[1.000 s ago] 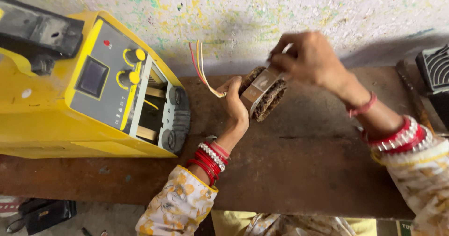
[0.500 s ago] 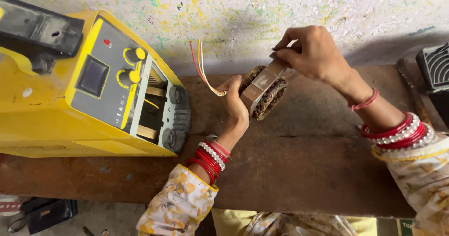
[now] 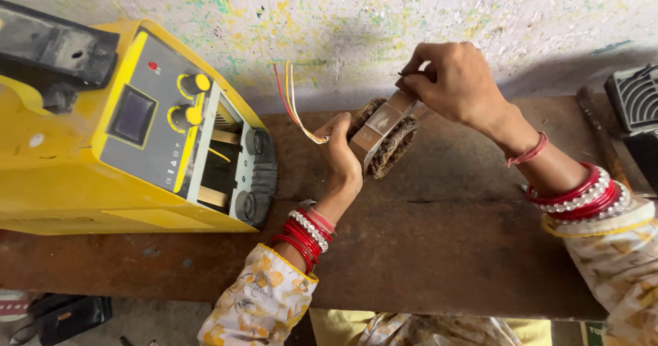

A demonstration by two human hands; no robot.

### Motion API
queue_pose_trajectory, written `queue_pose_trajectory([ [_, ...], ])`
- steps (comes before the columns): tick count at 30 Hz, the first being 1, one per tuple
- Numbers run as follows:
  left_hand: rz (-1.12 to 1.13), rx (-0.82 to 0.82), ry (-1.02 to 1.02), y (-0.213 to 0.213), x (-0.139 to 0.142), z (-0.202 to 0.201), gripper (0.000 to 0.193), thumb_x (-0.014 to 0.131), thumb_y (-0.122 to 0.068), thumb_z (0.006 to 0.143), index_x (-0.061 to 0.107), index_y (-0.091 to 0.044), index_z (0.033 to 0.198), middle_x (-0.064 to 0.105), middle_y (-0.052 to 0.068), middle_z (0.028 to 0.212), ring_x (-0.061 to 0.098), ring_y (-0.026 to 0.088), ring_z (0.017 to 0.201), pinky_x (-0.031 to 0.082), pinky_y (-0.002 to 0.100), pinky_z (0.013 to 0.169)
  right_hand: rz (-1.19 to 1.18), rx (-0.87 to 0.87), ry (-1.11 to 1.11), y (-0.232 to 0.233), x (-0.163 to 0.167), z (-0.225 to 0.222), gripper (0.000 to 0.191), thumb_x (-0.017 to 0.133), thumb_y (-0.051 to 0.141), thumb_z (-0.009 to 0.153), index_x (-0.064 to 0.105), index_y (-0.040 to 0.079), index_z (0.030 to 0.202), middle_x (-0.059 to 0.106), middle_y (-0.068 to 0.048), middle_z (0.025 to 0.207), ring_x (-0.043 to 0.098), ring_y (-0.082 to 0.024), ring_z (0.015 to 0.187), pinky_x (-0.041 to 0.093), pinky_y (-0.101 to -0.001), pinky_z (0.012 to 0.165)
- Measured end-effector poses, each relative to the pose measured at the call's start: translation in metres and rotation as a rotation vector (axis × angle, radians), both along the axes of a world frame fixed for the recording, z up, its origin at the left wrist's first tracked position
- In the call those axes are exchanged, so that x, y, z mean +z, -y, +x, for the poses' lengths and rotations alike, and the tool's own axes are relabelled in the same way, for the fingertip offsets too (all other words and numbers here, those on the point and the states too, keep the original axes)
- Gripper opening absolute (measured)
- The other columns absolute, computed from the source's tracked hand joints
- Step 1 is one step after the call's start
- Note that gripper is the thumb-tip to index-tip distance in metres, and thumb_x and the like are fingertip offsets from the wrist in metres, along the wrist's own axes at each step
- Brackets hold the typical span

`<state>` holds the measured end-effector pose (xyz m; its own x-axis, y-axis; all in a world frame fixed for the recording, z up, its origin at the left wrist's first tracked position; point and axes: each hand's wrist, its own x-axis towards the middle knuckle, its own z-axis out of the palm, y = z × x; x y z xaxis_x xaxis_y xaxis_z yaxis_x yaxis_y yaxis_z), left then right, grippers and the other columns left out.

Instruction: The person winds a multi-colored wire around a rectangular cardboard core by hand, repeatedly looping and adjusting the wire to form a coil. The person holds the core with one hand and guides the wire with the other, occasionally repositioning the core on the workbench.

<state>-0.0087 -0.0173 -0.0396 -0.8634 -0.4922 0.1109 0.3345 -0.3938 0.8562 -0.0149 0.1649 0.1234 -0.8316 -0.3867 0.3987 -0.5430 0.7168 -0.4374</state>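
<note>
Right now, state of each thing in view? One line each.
left hand: gripping the wound stator, propping it on edge
right hand: pinching something small at the stator's top rim
wound stator: tilted on edge on the bench
lead wires: loose, sticking up
yellow welding machine: display dark

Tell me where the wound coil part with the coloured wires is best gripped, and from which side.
Probably by the flat metal core of the wound stator, coming from its two ends, as now: the left hand cups the near-left end and the right hand pinches the upper-right end. The band gives firm flat faces; the copper windings along its sides and the loose wires at upper left look delicate, so avoid those.
</note>
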Motion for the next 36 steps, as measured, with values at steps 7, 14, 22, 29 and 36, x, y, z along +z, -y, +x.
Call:
queue_pose_trajectory([
  [7,0.070,-0.051,0.047,0.002,0.000,-0.003,0.022,0.067,-0.016,0.091,0.069,0.005,0.095,0.069,0.008,0.092,0.063,0.017,0.089,0.051,0.034,0.086,0.044,-0.097,0.056,-0.011,-0.004,-0.010,0.011,0.069,0.009,0.100,0.074,0.000,0.103,0.075,-0.016,0.076,0.071,-0.027,0.051,0.054,-0.0354,0.043],
  [14,0.002,-0.031,0.021,0.003,0.005,0.002,0.025,0.066,-0.016,0.092,0.072,0.008,0.095,0.071,0.010,0.093,0.065,0.018,0.089,0.052,0.034,0.087,-0.106,0.005,0.212,-0.006,-0.003,-0.010,0.013,0.069,0.010,0.096,0.072,-0.001,0.103,0.077,-0.018,0.087,0.073,-0.019,0.063,0.058,-0.0261,0.050],
  [22,0.020,-0.022,-0.001,0.002,0.000,-0.001,0.024,0.065,-0.014,0.091,0.072,0.009,0.096,0.071,0.011,0.094,0.065,0.019,0.090,0.052,0.035,0.088,-0.133,0.044,0.191,0.002,0.002,0.000,0.012,0.072,0.007,0.093,0.072,-0.002,0.100,0.077,-0.018,0.086,0.075,-0.019,0.068,0.061,-0.0282,0.056],
  [29,-0.012,-0.013,0.002,0.001,-0.001,-0.001,0.025,0.065,-0.016,0.091,0.071,0.008,0.094,0.071,0.010,0.094,0.064,0.018,0.091,0.051,0.033,0.088,-0.049,0.008,0.137,0.006,0.004,0.003,0.011,0.071,0.006,0.094,0.072,-0.002,0.101,0.077,-0.019,0.081,0.072,-0.020,0.060,0.058,-0.0310,0.052],
  [36,0.047,-0.026,-0.035,-0.001,-0.009,-0.005,0.024,0.067,-0.014,0.094,0.068,0.009,0.091,0.066,0.009,0.091,0.059,0.018,0.087,0.050,0.035,0.084,-0.051,-0.005,0.237,0.009,0.001,0.001,0.013,0.065,0.010,0.098,0.071,0.000,0.102,0.077,-0.016,0.081,0.069,-0.014,0.051,0.052,-0.0263,0.042],
])
